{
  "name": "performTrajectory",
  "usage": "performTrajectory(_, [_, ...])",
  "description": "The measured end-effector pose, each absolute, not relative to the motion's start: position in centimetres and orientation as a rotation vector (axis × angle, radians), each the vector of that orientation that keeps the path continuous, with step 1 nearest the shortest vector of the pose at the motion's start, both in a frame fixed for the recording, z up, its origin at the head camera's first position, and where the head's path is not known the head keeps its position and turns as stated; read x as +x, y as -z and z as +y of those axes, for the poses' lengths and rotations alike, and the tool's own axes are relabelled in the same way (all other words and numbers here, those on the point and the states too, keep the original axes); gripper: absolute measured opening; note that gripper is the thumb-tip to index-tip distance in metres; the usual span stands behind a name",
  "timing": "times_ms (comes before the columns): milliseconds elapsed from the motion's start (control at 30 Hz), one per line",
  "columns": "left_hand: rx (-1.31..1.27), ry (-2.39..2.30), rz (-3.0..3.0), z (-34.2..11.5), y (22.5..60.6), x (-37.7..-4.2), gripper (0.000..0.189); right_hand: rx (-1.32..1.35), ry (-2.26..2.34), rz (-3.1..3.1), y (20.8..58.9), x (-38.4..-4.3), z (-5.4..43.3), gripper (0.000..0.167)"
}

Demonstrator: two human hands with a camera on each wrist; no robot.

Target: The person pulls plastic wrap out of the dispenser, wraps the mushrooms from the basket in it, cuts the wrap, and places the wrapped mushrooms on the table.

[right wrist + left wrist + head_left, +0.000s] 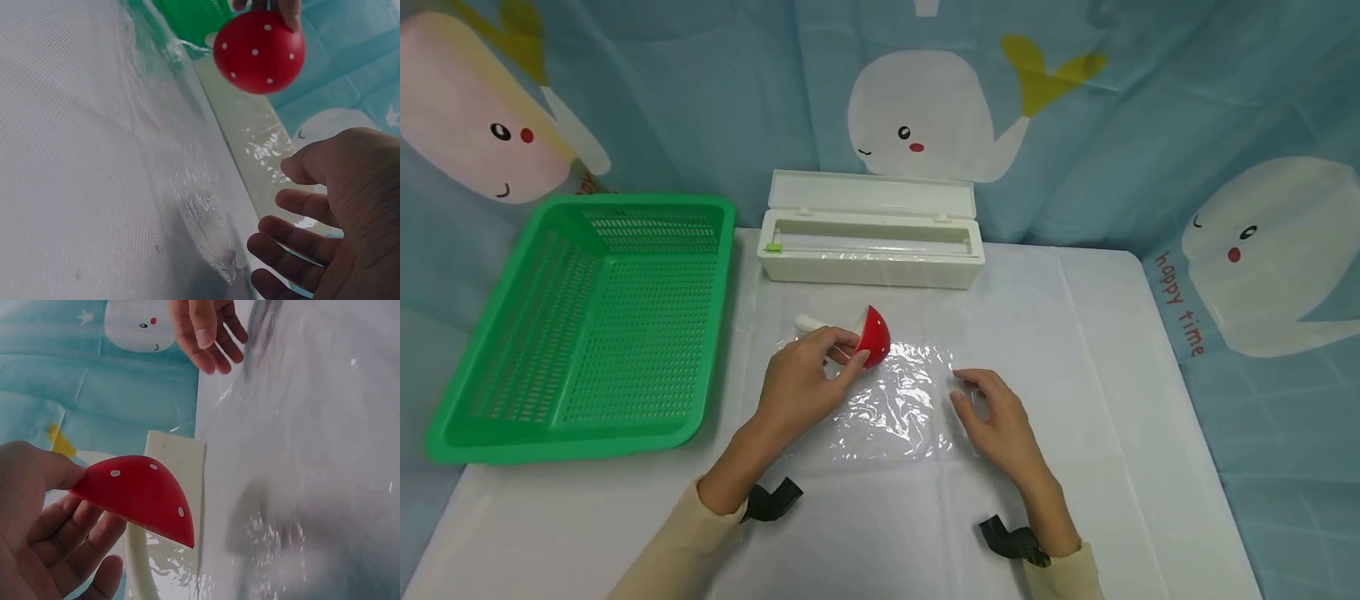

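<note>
My left hand (801, 379) pinches the rim of a red ladle (876, 337) with white dots and a white handle (808, 323). The thumb lies on the rim, and the bowl's rounded side faces right. In the left wrist view the ladle (140, 494) has its curved handle hanging below the bowl. Beneath it, a sheet of clear plastic wrap (895, 408) lies wrinkled and shiny on the table. By the sheet's right edge is my right hand (1003, 429), its fingers loosely bent around nothing. The right wrist view shows the dotted bowl (259, 53) beyond that hand.
Behind the sheet stands a white wrap dispenser (872, 271) with its lid (872, 194) raised. A green basket (718, 333) takes up the left side of the white table (1112, 467). Blue whale-print cloth (722, 100) hangs around the back and sides.
</note>
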State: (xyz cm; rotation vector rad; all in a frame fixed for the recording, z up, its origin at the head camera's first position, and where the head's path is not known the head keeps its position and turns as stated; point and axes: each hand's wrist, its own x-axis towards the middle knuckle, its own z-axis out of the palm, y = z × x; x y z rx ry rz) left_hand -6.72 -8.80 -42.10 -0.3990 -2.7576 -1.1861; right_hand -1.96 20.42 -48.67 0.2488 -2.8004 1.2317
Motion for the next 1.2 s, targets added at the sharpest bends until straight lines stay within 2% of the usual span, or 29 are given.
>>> performTrajectory(500, [-0.407,1.243,-2.833,-6.0,43.7,-6.0,0.023,0.214,-1.226,-2.824,48.8,-1.7,20.5,0.033])
performTrajectory(1200, [-0.375,1.296,-2.873,-4.5,45.2,-5.3,0.017,0.221,-1.232,-2.805,48.7,-1.7,20.5,0.033])
